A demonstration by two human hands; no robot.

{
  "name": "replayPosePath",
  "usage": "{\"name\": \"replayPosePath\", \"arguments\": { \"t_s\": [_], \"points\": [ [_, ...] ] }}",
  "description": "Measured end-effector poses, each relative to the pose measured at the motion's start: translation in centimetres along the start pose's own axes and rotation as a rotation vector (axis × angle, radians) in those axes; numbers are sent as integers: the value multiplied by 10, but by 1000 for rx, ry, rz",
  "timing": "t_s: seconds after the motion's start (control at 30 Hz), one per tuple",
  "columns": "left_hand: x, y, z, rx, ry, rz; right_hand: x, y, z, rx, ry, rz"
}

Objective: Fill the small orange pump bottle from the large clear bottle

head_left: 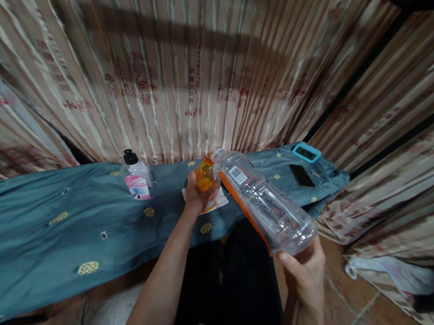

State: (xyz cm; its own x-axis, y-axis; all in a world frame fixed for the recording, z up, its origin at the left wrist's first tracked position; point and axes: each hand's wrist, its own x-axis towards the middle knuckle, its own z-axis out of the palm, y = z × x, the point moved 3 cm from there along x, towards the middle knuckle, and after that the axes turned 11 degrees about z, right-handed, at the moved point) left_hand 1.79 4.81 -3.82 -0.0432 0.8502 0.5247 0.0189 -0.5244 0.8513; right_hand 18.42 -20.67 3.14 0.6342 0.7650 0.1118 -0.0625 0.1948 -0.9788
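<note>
My left hand (199, 193) is closed around a small see-through orange container (205, 174). Its full shape is partly hidden by my fingers. A large clear plastic bottle (274, 213) with an orange label is gripped near its base by my right hand (305, 273). This bottle lies tilted, its neck pointing away and to the left, right beside the orange container's top. Whether the two mouths touch, I cannot tell. Beneath my left hand, a white packet (218, 200) with orange print rests on the cloth.
A clear pump bottle (137, 180) with a black top and pink label stands on the blue-green cloth (122, 232) to the left. At the right lie a dark phone (302, 176) and a light-blue framed digital clock (306, 152). Patterned curtains (190, 71) hang behind.
</note>
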Motion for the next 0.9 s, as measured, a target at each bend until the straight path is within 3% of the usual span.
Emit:
{"name": "replayPosePath", "arguments": {
  "t_s": [0.33,0.9],
  "points": [
    [2,4,-5,17,-55,-23,-1,3,1,16,-16,29],
    [0,4,-1,-3,-2,-51,-1,4,-1,-1,-2,29]
  ]
}}
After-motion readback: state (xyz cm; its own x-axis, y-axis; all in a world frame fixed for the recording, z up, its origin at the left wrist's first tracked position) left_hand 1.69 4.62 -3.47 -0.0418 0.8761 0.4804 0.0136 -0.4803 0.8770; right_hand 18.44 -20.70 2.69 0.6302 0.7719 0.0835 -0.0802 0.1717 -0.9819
